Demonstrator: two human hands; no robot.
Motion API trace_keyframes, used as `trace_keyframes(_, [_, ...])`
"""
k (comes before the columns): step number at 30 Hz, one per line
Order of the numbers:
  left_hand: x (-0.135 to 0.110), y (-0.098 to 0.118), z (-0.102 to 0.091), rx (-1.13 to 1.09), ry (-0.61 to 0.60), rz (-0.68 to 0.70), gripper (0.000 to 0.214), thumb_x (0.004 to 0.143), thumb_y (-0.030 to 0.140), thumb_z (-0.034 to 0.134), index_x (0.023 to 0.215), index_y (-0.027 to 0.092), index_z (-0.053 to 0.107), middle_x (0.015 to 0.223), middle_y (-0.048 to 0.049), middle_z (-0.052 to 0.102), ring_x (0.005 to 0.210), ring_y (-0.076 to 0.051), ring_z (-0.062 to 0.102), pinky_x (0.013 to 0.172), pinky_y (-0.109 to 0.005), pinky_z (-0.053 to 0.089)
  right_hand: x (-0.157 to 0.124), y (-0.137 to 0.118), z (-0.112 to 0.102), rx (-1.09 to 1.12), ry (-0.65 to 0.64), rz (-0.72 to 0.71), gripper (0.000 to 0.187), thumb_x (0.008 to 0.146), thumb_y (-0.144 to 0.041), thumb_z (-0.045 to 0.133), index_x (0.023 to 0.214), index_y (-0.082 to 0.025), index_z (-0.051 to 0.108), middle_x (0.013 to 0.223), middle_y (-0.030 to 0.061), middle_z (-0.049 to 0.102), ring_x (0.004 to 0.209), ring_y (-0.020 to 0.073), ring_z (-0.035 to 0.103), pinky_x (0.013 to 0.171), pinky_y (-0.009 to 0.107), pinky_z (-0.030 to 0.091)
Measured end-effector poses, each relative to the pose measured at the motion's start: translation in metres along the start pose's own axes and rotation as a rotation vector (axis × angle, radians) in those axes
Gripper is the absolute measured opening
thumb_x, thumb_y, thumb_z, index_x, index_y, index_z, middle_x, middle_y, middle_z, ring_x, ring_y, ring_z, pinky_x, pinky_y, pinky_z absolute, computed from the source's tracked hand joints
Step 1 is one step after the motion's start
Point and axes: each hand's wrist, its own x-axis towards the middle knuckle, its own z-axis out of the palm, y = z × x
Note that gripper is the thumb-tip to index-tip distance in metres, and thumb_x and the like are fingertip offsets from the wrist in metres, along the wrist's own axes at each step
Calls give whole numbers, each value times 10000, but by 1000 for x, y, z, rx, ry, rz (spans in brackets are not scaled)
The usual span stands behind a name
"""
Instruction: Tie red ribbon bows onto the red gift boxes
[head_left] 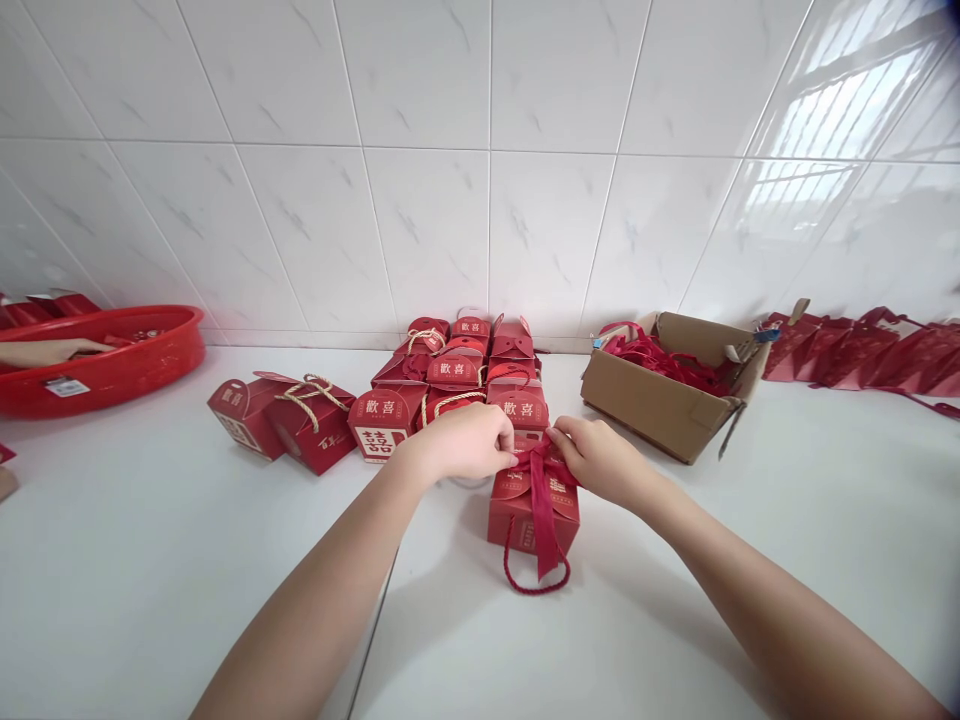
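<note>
A red ribbon (541, 500) was pinched two-handed atop a red box (516, 490).
Left hand (472, 440) gripped its left side, right hand (600, 458) its right (both grips narrow); box sat on white table (825, 520), just before grouped boxes (455, 370).

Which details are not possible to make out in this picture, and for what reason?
All in the head view:
Red ribbon: its gripped parts, hidden by the left hand and right hand.
Cardboard box: its inside bottom, hidden by its front wall and the red strips.
Red basin: its left end, cut off by the picture's edge.
White label: its print, too small.
</note>
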Motion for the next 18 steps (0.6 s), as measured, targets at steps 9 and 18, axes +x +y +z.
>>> trace_keyframes(9, [2, -3, 0, 109, -91, 4, 106, 738, 321, 494, 690, 227, 481, 724, 17, 592, 603, -152, 483, 477, -262, 327, -4, -8, 4, -427, 21, 137, 257, 941, -268, 292, 770, -196, 470, 674, 44, 602, 590, 190, 568, 467, 260, 225])
trace_keyframes(18, [0, -2, -1, 145, -135, 15, 83, 723, 257, 458, 671, 220, 404, 670, 20, 514, 565, -145, 414, 480, -277, 285, -8, -14, 5, -563, 30, 188, 279, 937, -217, 296, 803, -165, 536, 691, 73, 626, 634, 223, 626, 460, 275, 212])
